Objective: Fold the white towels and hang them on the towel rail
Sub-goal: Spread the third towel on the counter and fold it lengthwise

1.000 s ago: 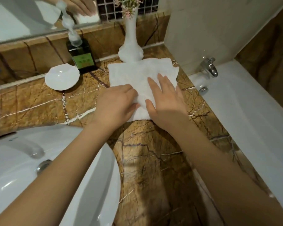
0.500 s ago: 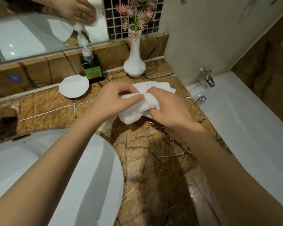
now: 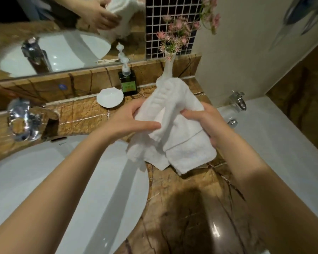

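Step in hand, as I judged it: the folded white towel point(image 3: 182, 143) was up off the marble counter point(image 3: 182, 208), held for the carry to the rail. No rail was in view. To do it well: keep both grips high on the bunched part so the layers don't slide, keep the hemmed edges lined up, and don't let the lower flaps drag over the sink point(image 3: 62, 180). The fold looked loose, with layers fanned out at the bottom, so it probably needed squaring before hanging.

The left hand point(image 3: 134, 121) gripped the towel's upper left edge, thumb point(image 3: 151, 125) lying across the near face and the other fingers curled round the far side. The right hand point(image 3: 207, 123) gripped the upper right edge, thumb point(image 3: 188, 113) pressed into the near face, its other fingers hidden behind cloth.

The towel hung between the two hands. Its top end rose in front of the white vase point(image 3: 168, 70) and its bottom corners hung over the counter, just beside the sink rim
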Tool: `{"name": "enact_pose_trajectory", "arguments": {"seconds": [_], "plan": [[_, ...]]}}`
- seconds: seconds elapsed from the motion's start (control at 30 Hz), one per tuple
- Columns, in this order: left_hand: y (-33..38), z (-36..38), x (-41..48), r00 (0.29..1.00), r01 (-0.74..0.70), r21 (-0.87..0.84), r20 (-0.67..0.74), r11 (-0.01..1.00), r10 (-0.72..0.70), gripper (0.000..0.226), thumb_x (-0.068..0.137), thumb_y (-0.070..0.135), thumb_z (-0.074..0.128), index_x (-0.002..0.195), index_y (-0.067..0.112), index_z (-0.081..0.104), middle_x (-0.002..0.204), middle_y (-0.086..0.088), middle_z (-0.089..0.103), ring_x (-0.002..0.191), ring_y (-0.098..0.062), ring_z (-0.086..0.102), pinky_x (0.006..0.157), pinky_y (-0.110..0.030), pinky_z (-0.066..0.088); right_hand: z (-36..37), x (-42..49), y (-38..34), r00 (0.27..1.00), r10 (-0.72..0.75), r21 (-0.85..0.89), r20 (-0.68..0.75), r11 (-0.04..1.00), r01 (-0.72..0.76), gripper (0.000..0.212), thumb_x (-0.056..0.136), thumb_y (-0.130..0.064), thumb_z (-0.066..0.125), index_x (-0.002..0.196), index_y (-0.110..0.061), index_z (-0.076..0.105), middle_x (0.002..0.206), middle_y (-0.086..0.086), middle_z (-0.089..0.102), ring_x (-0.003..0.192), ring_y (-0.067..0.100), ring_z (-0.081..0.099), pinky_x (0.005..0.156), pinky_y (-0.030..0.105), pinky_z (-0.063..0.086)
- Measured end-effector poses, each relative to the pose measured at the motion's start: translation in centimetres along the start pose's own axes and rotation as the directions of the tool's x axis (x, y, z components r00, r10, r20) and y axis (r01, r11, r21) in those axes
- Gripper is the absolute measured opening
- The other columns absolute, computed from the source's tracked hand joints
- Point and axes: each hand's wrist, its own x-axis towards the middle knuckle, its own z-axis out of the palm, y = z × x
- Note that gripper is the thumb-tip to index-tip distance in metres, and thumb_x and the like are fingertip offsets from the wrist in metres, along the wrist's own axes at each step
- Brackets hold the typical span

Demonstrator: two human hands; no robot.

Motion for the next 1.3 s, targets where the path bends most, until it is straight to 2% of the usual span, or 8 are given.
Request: {"name": "enact_pose_trajectory", "arguments": {"seconds": [0.23,0.4,0.63,0.77,0.9,1.0,1.17,1.3], "plan": [[0.2,-1.1,-6.0,0.98,-0.02,-0.045,-0.199,0.999,0.01,0.065,0.068,0.015,0.083,0.119,0.038,0.05,0.115,0.02,0.054,0.103,0.001,0.056,0.074,-0.02,0.053,3.5,-3.4,1.0,0.988,0.147,0.218,0.04,0.964,-0.152,0.036,0.081,-0.013,0.07,0.117,-0.007,0.066,0.108,0.014,0.072,0.099,0.032,0.069,0.092,0.052,0.052],[-0.9,-2.4,-12.7,0.952,-0.017,-0.14,-0.303,0.99,-0.027,0.061,0.068,0.01,0.082,0.12,0.029,0.056,0.121,0.011,0.056,0.108,-0.01,0.058,0.085,-0.026,0.052,7.4,-8.0,3.1,0.95,0.262,0.325,0.17,0.895,-0.305,0.028,0.09,-0.019,0.06,0.116,-0.012,0.067,0.107,0.013,0.072,0.095,0.031,0.069,0.084,0.045,0.054],[-4.8,-1.4,-25.0,0.919,0.096,-0.222,-0.355,0.97,-0.172,0.037,0.078,0.009,0.074,0.102,0.033,0.062,0.108,0.003,0.065,0.093,-0.011,0.063,0.075,-0.026,0.055,14.5,-15.9,9.1,0.939,0.335,0.161,0.079,0.925,-0.344,0.053,0.072,-0.025,0.077,0.121,-0.01,0.064,0.107,0.015,0.072,0.095,0.034,0.07,0.086,0.056,0.053],[-8.1,0.7,-29.1,0.917,0.179,-0.15,-0.334,0.972,-0.22,0.034,0.08,0.014,0.074,0.11,0.027,0.063,0.111,0.008,0.062,0.098,-0.007,0.059,0.078,-0.019,0.048,15.9,-20.0,12.8,0.964,0.252,-0.07,-0.086,0.963,-0.259,0.018,0.086,-0.022,0.068,0.101,-0.012,0.067,0.097,0.012,0.072,0.088,0.03,0.07,0.083,0.051,0.055],[-10.1,3.3,-30.3,0.925,0.171,-0.064,-0.332,0.983,-0.183,0.034,0.078,0.017,0.074,0.107,0.028,0.06,0.107,0.011,0.061,0.095,-0.003,0.057,0.074,-0.015,0.042,16.6,-22.7,15.2,0.968,0.135,-0.316,-0.212,0.928,-0.198,0.02,0.086,-0.036,0.063,0.097,-0.019,0.059,0.093,0.003,0.068,0.082,0.02,0.065,0.075,0.04,0.055],[-11.1,5.3,-30.3,0.917,0.192,-0.015,-0.354,0.981,-0.185,0.033,0.082,0.015,0.069,0.108,0.031,0.057,0.105,0.014,0.06,0.096,-0.008,0.056,0.075,-0.015,0.042,16.5,-23.3,16.4,0.946,0.008,-0.579,-0.323,0.789,-0.204,0.026,0.088,-0.04,0.058,0.103,-0.02,0.052,0.096,-0.002,0.062,0.083,0.017,0.059,0.065,0.032,0.044],[-11.8,7.5,-31.1,0.899,0.243,0.081,-0.393,0.967,-0.193,0.032,0.088,0.019,0.06,0.118,0.029,0.054,0.107,0.014,0.058,0.096,-0.007,0.054,0.07,-0.013,0.039,17.3,-24.0,19.8,0.886,-0.332,-0.893,-0.323,0.418,-0.169,0.037,0.089,-0.039,0.06,0.114,-0.012,0.053,0.114,0.009,0.053,0.107,0.029,0.048,0.084,0.041,0.04],[-11.7,7.9,-31.8,0.848,0.388,0.22,-0.465,0.895,-0.254,0.035,0.089,0.032,0.057,0.123,0.032,0.049,0.108,0.011,0.06,0.095,-0.012,0.056,0.064,-0.025,0.039,18.2,-24.3,19.4,0.839,-0.492,-0.904,-0.233,0.427,-0.001,0.017,0.089,-0.025,0.061,0.104,-0.017,0.059,0.104,0.004,0.057,0.1,0.026,0.052,0.084,0.039,0.039]]}}
